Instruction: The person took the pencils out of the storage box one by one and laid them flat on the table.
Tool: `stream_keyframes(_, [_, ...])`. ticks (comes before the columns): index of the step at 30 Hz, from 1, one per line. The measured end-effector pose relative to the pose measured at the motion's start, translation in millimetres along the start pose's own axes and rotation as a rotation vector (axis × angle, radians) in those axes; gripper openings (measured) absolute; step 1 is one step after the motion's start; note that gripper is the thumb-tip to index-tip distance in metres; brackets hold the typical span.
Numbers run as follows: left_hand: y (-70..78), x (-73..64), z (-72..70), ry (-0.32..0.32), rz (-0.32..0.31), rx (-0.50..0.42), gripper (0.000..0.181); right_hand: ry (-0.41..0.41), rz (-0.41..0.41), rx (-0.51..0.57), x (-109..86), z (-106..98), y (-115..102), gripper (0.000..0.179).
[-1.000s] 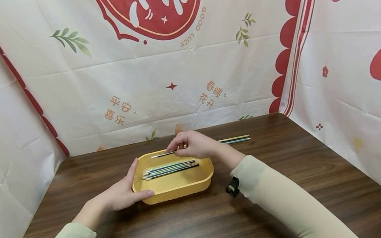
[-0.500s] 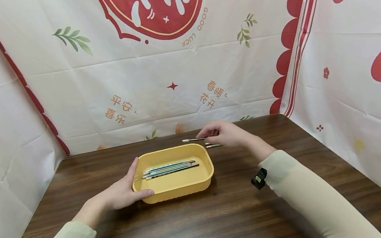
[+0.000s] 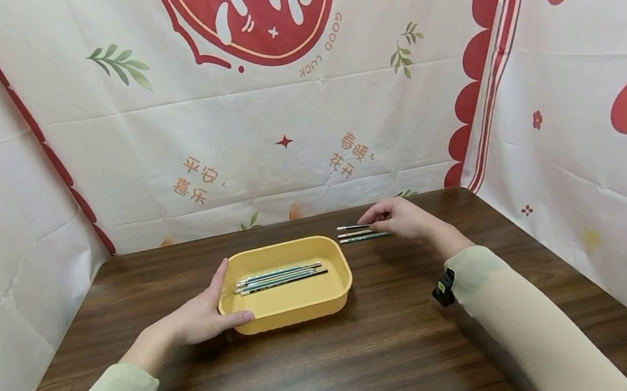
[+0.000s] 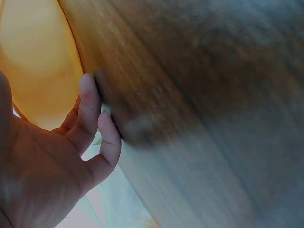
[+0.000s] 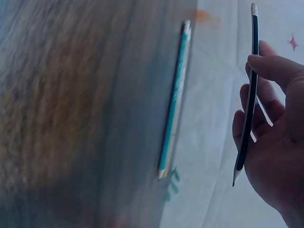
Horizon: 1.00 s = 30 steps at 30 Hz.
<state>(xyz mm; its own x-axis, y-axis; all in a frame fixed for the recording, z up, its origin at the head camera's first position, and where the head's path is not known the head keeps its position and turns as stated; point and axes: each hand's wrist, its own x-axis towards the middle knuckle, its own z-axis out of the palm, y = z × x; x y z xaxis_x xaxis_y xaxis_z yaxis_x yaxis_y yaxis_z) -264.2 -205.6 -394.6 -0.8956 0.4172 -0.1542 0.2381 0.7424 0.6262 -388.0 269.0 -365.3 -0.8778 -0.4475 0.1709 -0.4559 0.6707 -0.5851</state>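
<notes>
A yellow plastic tray stands on the table with several pencils lying in it. My left hand grips the tray's left end, thumb over the front rim and fingers along the side. To the right of the tray, my right hand pinches a black pencil between thumb and fingers, its white eraser end pointing left in the head view. Just below that hand, a green pencil and a yellowish one lie side by side on the table, partly hidden by the hand in the head view.
The brown wood-grain table reaches back to a white printed cloth. More cloth hangs on the left and right sides. Each wrist wears a black camera strap.
My right hand has carried the black pencil from over the tray to the right, beside the pencils on the table. My left hand and the tray have stayed put.
</notes>
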Motion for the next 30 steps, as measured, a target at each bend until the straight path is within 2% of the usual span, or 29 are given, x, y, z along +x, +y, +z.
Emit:
stream_keyframes(10, [-1.0,-0.8,1.0,0.003,-0.003,0.002,0.133,-0.086,0.097,-0.006,1.6,10.5,22.9,0.024])
stream_keyframes(21, [0.1,-0.1,-0.1,-0.002,-0.003,0.004,0.133,-0.139,0.123,-0.063,5.5,18.8,31.7,0.022])
stream_keyframes(30, [0.3,-0.4,0.0,-0.003,-0.004,0.005,0.133,-0.147,0.112,-0.117,10.3,24.9,30.1,0.022])
